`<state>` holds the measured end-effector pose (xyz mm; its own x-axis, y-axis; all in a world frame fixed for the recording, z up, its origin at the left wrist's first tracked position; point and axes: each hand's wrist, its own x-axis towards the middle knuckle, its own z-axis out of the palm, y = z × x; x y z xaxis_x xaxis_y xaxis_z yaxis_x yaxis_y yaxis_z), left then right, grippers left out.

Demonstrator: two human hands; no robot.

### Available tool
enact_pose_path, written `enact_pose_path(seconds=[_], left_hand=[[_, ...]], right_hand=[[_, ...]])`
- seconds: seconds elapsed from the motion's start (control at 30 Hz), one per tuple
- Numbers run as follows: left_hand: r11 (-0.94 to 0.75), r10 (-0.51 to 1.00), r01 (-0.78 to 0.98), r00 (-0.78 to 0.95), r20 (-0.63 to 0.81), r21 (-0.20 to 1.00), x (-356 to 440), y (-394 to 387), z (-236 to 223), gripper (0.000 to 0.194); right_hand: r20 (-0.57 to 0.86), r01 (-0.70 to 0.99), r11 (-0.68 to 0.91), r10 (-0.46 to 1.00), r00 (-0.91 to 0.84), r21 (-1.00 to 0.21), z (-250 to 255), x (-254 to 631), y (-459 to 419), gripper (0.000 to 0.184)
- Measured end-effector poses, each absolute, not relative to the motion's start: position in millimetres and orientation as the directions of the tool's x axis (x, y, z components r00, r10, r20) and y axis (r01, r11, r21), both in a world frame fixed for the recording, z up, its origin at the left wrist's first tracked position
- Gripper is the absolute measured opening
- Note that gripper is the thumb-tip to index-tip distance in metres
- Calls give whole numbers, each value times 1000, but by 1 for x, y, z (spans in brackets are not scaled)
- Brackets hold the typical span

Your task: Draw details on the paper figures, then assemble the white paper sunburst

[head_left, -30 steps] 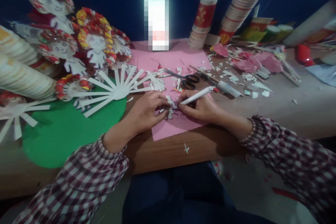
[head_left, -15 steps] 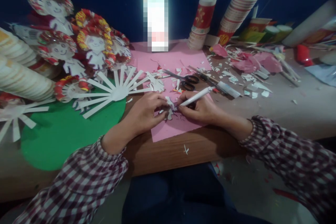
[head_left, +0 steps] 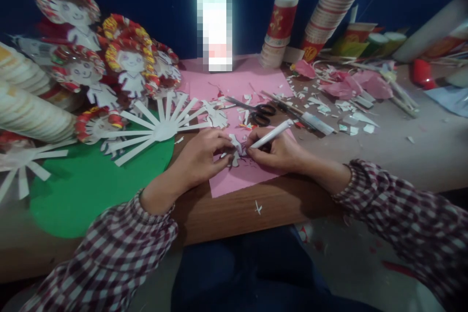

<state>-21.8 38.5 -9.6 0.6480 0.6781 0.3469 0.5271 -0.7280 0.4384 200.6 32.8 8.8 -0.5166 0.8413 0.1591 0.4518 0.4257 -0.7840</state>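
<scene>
Pinching a white pen (head_left: 272, 134), the right hand (head_left: 276, 150) sits beside a paper cutout (head_left: 236, 154), pinched by the left hand (head_left: 204, 153) over pink paper (head_left: 228, 186).

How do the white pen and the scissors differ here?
The white pen is gripped in the right hand; the scissors lie untouched among paper scraps. The pen slants upward, while the scissors lie flat. The pen is one pale, straight barrel; the scissors have dark looped handles. Both are hand tools.
</scene>
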Motion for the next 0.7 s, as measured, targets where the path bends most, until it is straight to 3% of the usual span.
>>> enact_pose_path(seconds=[0.37, 0.7], left_hand=[[-727, 679, 530, 648, 344, 436, -22, 39, -9, 16], [-729, 677, 524, 646, 351, 441, -22, 39, -10, 15]], right_hand=[[97, 447, 335, 874, -476, -829, 11, 201, 33, 7], [121, 455, 395, 845, -521, -798, 11, 200, 33, 6]])
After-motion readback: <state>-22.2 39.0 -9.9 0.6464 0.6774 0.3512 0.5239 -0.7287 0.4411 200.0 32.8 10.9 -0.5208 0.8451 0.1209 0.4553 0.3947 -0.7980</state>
